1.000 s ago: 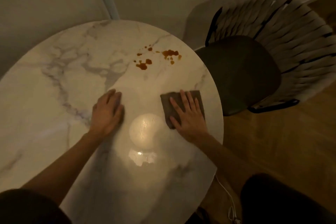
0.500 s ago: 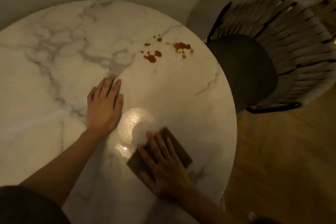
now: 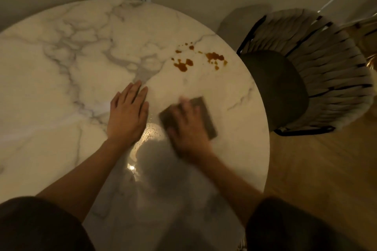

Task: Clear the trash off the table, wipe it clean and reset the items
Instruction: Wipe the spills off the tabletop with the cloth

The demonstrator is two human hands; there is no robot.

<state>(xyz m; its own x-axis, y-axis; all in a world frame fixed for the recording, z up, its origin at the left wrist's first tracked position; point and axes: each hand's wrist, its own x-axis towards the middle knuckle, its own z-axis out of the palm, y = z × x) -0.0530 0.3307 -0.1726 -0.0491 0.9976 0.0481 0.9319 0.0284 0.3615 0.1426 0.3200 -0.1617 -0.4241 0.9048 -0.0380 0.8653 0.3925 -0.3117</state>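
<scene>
The dark square cloth [image 3: 206, 116] is pressed on the round white marble table [image 3: 61, 87] by the right hand [image 3: 187, 130], grip flat open; the left hand [image 3: 127, 116] is laid flat beside. Firm strokes are needed toward the orange-brown stains [image 3: 183, 65].

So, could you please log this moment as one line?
phase: wiping | right hand: flat on cloth | left hand: flat on table | stains: unwiped

No readable text, label or number anywhere.
</scene>
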